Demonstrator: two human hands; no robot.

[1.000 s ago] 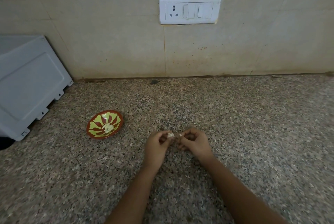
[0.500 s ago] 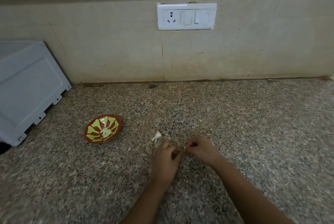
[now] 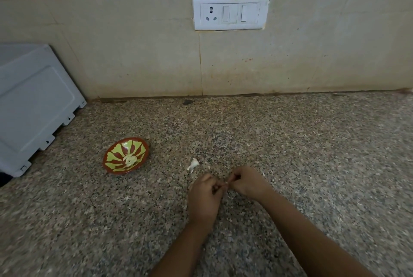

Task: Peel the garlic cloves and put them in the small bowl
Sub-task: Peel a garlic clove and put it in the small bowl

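Both hands meet low in the middle of the speckled stone table (image 3: 312, 153), with the forearms reaching in from the bottom edge. The left hand (image 3: 204, 196) is curled, knuckles up, and its fingertips point toward the right hand (image 3: 245, 181), which is also curled and sits a little farther from the person. Between the two sets of fingertips a small pale bit shows: the garlic clove (image 3: 226, 184). The grip of each hand is clamped on it, the left pinching from one side and the right from the other. The clove is mostly hidden by the fingers, so how much skin is on it cannot be told. It is held just above the table, not resting on it.

A white piece (image 3: 193, 164) with a thin tail lies on the table just beyond the left hand, apart from both hands. Whether it is loose skin or a whole clove cannot be told.

The small bowl (image 3: 120, 171), red-brown with a yellow-green leaf pattern inside, stands on the table to the left of the hands and well apart from them. Some pale garlic (image 3: 129, 160) lies at its centre.

A grey appliance (image 3: 33, 102) stands at the far left against the tiled wall (image 3: 134, 64). A white socket and switch plate (image 3: 230, 12) is fixed to the wall above the table.
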